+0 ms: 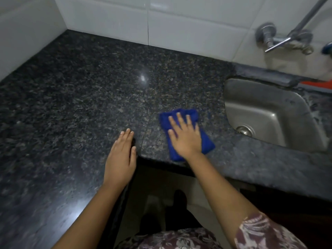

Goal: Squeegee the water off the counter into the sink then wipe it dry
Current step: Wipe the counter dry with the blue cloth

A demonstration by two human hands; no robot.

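Observation:
A folded blue cloth [206,141] lies on the dark speckled granite counter [89,90] near its front edge, left of the steel sink [269,112]. My right hand [185,135] presses flat on the cloth, fingers spread, covering its middle. My left hand [122,155] rests palm down on the counter at the inner corner of the L-shaped edge, fingers together, holding nothing. An orange-red strip [316,85] behind the sink's far rim is partly visible; I cannot tell what it is.
White wall tiles [179,24] back the counter. A chrome wall tap [280,40] with a lever and pipe sits above the sink. The sink's drain [245,131] is at its near left. Below the counter edge are the floor and my patterned clothing [179,238].

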